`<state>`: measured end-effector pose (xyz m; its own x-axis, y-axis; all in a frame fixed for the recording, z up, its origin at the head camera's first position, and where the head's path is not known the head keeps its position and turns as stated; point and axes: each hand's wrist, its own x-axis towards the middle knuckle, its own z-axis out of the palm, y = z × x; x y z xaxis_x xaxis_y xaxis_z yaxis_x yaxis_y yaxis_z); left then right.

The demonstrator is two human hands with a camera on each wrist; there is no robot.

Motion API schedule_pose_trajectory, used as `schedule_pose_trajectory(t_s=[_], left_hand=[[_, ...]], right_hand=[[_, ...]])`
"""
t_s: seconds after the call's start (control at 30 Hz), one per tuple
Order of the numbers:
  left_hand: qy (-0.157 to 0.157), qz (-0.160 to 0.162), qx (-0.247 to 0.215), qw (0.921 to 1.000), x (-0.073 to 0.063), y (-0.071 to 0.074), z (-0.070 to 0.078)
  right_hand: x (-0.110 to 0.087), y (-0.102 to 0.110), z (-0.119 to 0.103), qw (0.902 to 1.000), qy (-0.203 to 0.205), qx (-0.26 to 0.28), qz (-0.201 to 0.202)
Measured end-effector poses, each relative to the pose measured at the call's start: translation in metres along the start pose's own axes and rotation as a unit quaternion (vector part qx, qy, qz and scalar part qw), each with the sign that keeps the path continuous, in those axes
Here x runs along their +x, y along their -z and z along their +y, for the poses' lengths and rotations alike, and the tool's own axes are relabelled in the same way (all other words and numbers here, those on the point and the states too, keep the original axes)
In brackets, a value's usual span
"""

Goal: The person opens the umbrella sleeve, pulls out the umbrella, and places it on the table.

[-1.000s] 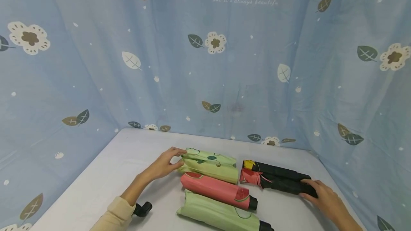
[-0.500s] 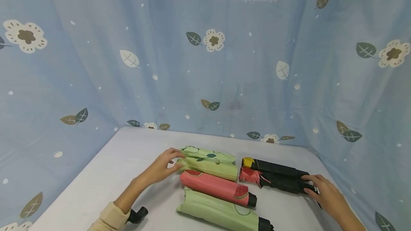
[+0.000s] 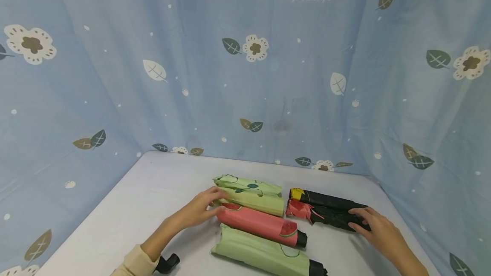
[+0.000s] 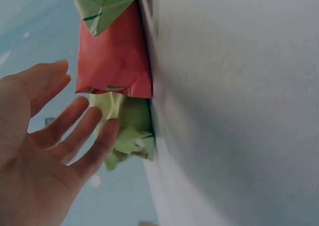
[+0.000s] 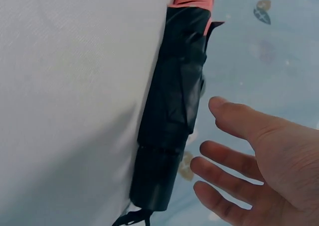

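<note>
In the head view, my left hand (image 3: 201, 208) has its relaxed, spread fingers at the left end of a red folding umbrella (image 3: 257, 224) with a watermelon print. Behind that lie two pale green folded umbrellas (image 3: 255, 201) side by side; another green umbrella (image 3: 261, 248) with a black handle lies in front. My right hand (image 3: 377, 227) hovers over the right end of a black folded umbrella (image 3: 333, 218) with a red tip. The right wrist view shows its fingers loosely bent beside the black handle (image 5: 154, 181), with a gap between. Neither hand grips anything.
A second black umbrella (image 3: 331, 199) with a yellow tip lies behind the red-tipped one. All rest on a white tabletop (image 3: 172, 173) walled by a blue printed curtain (image 3: 207, 110). A black curved object (image 3: 168, 263) shows beside the left sleeve (image 3: 138, 261).
My left hand has moved nearer, from the far green umbrellas to the red umbrella's end. My right hand has come off the black umbrella's end and shifted slightly left.
</note>
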<state>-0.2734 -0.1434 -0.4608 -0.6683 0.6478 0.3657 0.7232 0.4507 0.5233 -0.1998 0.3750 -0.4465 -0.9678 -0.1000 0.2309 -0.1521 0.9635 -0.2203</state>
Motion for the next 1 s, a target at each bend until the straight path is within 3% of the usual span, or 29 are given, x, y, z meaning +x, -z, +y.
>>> schedule_pose_trajectory(t_s=[0.27, 0.5, 0.77, 1.0], left_hand=[[0.012, -0.042, 0.006, 0.999, 0.0, -0.008, 0.001], [0.04, -0.054, 0.013, 0.9977, 0.001, -0.011, 0.001], [0.048, -0.061, 0.027, 0.9966, 0.002, -0.014, 0.003], [0.038, -0.067, 0.03, 0.9966, 0.001, -0.012, 0.002]], right_hand=[[0.001, 0.0, -0.02, 0.9997, 0.01, 0.015, -0.014], [0.0, -0.005, -0.04, 0.9969, 0.067, 0.04, -0.005], [0.0, -0.02, -0.06, 0.9854, 0.121, 0.093, -0.076], [0.003, -0.032, -0.078, 0.9677, 0.148, 0.146, -0.143]])
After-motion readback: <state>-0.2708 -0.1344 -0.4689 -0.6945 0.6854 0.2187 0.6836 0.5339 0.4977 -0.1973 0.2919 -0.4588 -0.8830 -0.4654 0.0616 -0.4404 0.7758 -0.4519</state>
